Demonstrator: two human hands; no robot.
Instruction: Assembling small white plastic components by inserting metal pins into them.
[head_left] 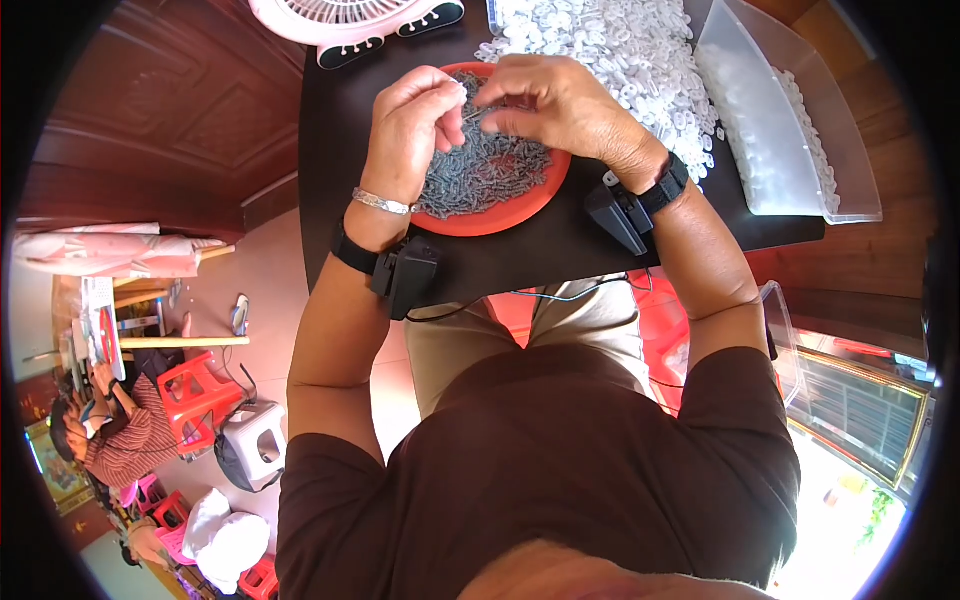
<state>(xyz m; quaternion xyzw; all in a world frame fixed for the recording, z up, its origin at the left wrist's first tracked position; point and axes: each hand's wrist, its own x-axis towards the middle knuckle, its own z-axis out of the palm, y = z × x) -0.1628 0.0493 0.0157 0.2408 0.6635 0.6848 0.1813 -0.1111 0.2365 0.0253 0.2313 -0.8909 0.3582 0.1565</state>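
Note:
My left hand (412, 120) is over the left part of an orange-red round tray (500, 218), its fingertips pinching a small white plastic piece (460, 88). Facing it from the right is my right hand (560, 105), with curled thumb and fingers close to the left fingertips. Whatever lies between the right fingertips is too small to make out. Beneath both hands, a heap of grey screws (485, 175) fills the tray.
Many small white plastic pieces (630, 60) are spread across the dark table (560, 250). A translucent bin (760, 150) with more pieces stands at the right. A pink fan (345, 25) is at the back left. Other people (130, 440) sit by red stools (195, 400) further left.

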